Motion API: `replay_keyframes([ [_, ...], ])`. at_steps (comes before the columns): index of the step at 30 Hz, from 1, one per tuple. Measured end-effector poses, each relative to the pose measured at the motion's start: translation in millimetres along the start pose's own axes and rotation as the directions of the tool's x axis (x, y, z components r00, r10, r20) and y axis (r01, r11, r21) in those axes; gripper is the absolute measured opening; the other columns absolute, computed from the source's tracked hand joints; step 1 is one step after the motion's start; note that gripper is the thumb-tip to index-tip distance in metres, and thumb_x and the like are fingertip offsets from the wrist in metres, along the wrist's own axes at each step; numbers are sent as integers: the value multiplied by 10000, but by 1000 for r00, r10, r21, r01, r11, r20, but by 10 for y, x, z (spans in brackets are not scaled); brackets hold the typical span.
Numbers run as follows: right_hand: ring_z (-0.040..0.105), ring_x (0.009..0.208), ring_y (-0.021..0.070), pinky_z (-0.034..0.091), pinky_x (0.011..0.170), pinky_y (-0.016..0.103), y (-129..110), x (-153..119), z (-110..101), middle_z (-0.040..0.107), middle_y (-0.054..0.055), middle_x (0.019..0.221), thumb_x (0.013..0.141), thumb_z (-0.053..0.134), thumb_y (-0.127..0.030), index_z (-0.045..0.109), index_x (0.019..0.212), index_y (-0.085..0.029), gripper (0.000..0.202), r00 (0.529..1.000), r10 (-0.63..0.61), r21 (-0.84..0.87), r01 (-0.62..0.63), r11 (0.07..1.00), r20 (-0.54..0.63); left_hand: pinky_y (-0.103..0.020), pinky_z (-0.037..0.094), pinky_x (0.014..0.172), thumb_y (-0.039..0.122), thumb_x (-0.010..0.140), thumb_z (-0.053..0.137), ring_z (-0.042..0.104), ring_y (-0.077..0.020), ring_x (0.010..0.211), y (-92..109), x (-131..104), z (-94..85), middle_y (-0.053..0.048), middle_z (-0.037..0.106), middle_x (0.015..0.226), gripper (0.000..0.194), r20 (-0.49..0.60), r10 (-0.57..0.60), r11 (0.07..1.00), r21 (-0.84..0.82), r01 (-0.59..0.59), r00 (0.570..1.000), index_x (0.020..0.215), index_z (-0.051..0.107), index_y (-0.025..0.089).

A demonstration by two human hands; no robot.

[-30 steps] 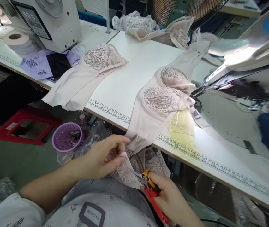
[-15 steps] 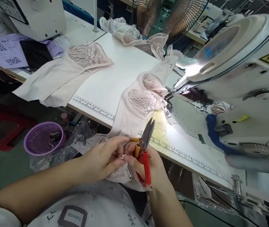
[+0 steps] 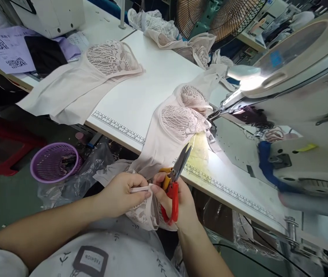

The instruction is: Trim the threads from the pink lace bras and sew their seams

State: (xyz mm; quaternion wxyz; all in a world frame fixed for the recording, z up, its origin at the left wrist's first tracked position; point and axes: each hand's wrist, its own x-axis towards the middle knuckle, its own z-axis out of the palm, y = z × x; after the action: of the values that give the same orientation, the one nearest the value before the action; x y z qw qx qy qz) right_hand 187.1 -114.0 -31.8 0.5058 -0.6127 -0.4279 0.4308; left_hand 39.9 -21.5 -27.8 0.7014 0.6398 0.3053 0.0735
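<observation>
My left hand (image 3: 129, 192) is closed, pinching a narrow pale pink band of a lace bra (image 3: 141, 216) over my lap. Against the band's other end, the thumb and finger of my right hand (image 3: 183, 200) are pressed together. That same hand carries scissors (image 3: 181, 163) with red and yellow handles, their dark blades pointing up and away from me, slightly apart. Part of the held bra is hidden behind my fingers. Beyond the hands, another pale bra (image 3: 178, 121) lies over the table edge, its cups by the sewing machine's needle area.
The sewing machine (image 3: 302, 96) with its lit lamp stands at right. A further bra (image 3: 106, 59) lies on the white table (image 3: 123, 104) at left. Several bras are heaped near a fan (image 3: 207, 19). A purple basket (image 3: 54, 179) and a red stool (image 3: 8, 150) are below left.
My hands have drawn slightly apart, and a short stretch of the band now shows between them. The scissors have stayed in my right hand. The whole view has shifted a little.
</observation>
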Motion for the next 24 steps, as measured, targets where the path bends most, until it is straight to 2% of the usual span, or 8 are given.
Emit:
replay_keyframes([
  [2, 487, 646, 148, 428, 591, 280, 29, -57, -137, 507, 7, 771, 804, 568, -581, 492, 919, -220, 386, 986, 11, -69, 0, 998, 164, -200, 269, 447, 342, 745, 535, 348, -77, 481, 10, 18, -47, 55, 403, 534, 237, 49, -64, 998, -23, 65, 997, 600, 455, 172],
  [5, 447, 616, 157, 381, 545, 285, 93, -176, -333, 466, 11, 732, 782, 373, -764, 486, 919, -202, 590, 909, 86, -243, 18, 970, 409, -202, 259, 454, 348, 712, 553, 346, -80, 482, 17, 44, -119, 60, 400, 527, 214, 97, -137, 990, -3, 138, 986, 619, 480, 170],
  [8, 429, 598, 161, 363, 536, 291, 166, -273, -412, 457, 22, 713, 782, 221, -805, 466, 858, -193, 664, 845, 149, -387, 74, 919, 514, -206, 272, 476, 344, 682, 561, 369, -88, 509, 10, 78, -156, 51, 433, 546, 196, 120, -167, 986, 37, 164, 979, 627, 516, 161],
  [11, 408, 585, 158, 351, 532, 290, 211, -313, -383, 438, 19, 695, 781, 170, -809, 419, 788, -200, 658, 828, 163, -458, 123, 880, 537, -210, 273, 486, 349, 669, 568, 382, -94, 524, -19, 122, -161, 46, 456, 561, 198, 128, -188, 981, 75, 180, 974, 640, 544, 155],
  [17, 331, 519, 129, 267, 494, 264, 203, -302, -299, 378, -25, 620, 809, 342, -715, 292, 695, -229, 501, 879, 164, -590, 153, 793, 448, -207, 227, 465, 359, 657, 596, 326, -83, 498, -62, 171, -196, 59, 385, 535, 217, 140, -233, 972, 58, 227, 962, 628, 536, 153],
  [24, 310, 496, 115, 238, 480, 253, 155, -310, -297, 376, -40, 594, 818, 427, -660, 309, 694, -229, 464, 871, 183, -559, 121, 820, 457, -206, 243, 464, 341, 603, 642, 347, -86, 492, -52, 165, -235, 51, 427, 529, 219, 163, -266, 960, -40, 276, 950, 642, 569, 139],
])
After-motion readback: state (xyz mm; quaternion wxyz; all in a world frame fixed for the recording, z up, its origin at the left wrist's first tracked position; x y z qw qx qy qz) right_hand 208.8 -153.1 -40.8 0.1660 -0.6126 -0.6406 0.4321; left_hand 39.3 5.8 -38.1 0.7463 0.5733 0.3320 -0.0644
